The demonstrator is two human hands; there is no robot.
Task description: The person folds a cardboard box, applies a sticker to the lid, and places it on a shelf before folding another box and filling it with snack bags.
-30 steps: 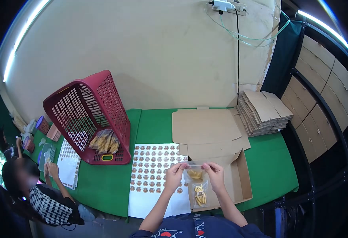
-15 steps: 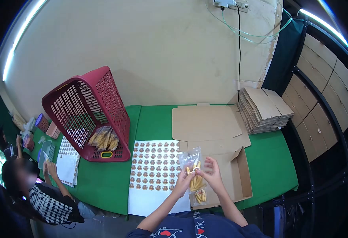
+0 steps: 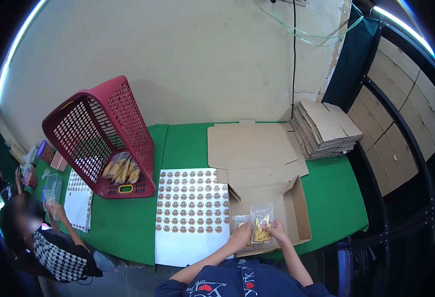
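Note:
Low over the near part of an open cardboard box (image 3: 300, 210), my right hand (image 3: 278, 233) grips a clear plastic bag (image 3: 262, 212) of yellow finger-shaped snack sticks. A second such bag (image 3: 242, 219) lies just left of it in the box. My left hand (image 3: 241, 238) has its fingers curled at this second bag and covers much of it. The two bags sit side by side. Left of the box lies a white sheet of round brown stickers (image 3: 190, 200), partly under my left forearm.
A maroon basket (image 3: 135, 133) lies tipped on its side, with several filled bags (image 3: 122, 168) inside. Flattened cardboard boxes (image 3: 326, 126) are stacked at the back right. Another person (image 3: 54, 247) sits at the left, hands near a clear container (image 3: 53, 185).
Both hands have come down and the raised bag has been lowered into the box beside the other bag. My left hand has shifted from the raised bag to that other one.

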